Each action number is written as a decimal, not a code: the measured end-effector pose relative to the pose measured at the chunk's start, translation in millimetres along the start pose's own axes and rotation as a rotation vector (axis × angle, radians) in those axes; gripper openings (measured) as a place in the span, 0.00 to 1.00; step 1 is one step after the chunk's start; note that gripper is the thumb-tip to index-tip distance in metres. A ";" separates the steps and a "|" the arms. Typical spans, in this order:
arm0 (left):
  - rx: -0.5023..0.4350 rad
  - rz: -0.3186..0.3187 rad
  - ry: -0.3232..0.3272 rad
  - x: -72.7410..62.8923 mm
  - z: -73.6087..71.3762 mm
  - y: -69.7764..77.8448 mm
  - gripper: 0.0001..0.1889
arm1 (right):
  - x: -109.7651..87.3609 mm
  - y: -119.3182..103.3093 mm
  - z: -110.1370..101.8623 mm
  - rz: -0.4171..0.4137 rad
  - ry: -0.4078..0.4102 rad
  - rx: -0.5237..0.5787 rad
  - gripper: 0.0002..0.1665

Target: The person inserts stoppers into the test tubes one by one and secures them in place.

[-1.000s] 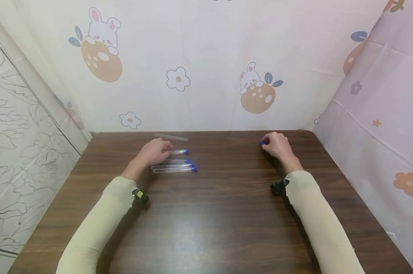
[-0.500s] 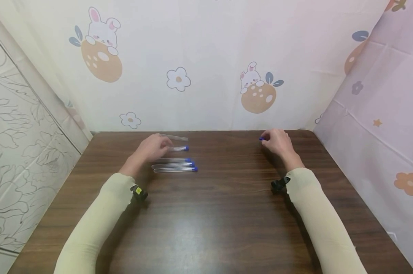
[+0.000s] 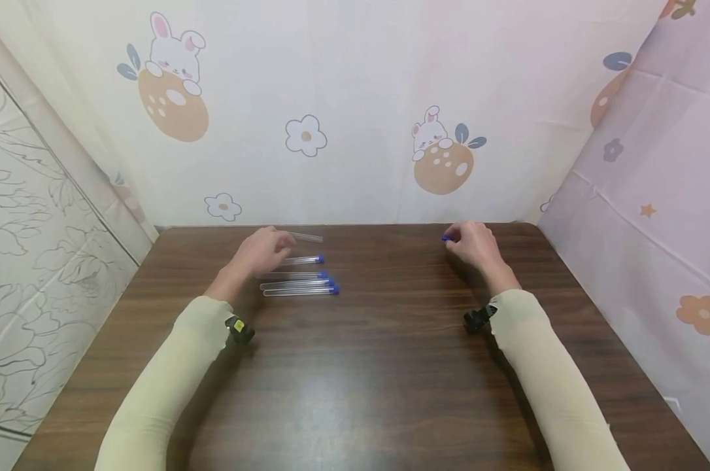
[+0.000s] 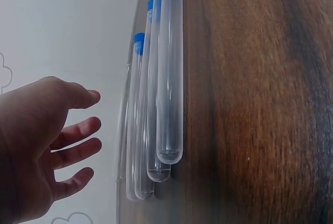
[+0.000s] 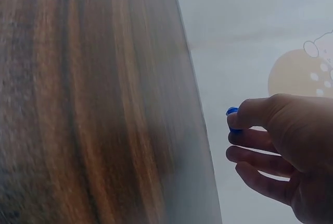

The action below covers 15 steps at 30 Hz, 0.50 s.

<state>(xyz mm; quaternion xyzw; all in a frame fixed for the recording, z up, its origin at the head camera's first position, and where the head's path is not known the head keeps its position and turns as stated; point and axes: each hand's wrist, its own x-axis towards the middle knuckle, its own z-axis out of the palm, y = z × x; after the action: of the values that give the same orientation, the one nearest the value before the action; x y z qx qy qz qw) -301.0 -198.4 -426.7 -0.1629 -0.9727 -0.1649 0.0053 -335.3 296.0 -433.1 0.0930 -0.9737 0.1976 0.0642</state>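
Several clear test tubes with blue stoppers lie side by side on the left half of the table. The nearest test tube (image 3: 299, 294) and the farthest stoppered test tube (image 3: 308, 260) both point their stoppers rightward. Beyond them lies an unstoppered clear tube (image 3: 308, 237), partly behind my left hand (image 3: 261, 251). In the left wrist view the fingers of that hand are loosely bent and spread, with nothing between thumb and fingertips, beside the row. Far to the right, my right hand (image 3: 475, 247) pinches a small blue stopper (image 5: 232, 111) between thumb and index finger.
A brown wood-grain table (image 3: 355, 366) stretches beneath both arms. Its far edge meets a patterned curtain (image 3: 355, 176), close beyond both hands. Another curtain (image 3: 655, 248) hangs along the right side.
The farthest stoppered tube shifted away, then back toward me, and my left hand now sits slightly farther off, apart from it. My right hand has moved slightly away and left with the stopper.
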 end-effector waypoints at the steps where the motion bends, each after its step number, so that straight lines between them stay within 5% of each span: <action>1: 0.001 -0.001 0.004 0.4 0.6 -0.1 0.18 | -0.4 -0.7 -0.1 -0.005 -0.002 0.000 0.17; 15: 0.001 -0.034 0.057 5.4 1.0 1.7 0.19 | -5.8 -13.4 -1.1 -0.022 -0.019 0.046 0.17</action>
<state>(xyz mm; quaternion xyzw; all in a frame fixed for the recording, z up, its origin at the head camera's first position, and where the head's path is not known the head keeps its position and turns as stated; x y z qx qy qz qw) -305.5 -194.9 -426.7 -0.1418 -0.9749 -0.1692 0.0303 -326.8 285.3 -428.1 0.1070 -0.9685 0.2182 0.0550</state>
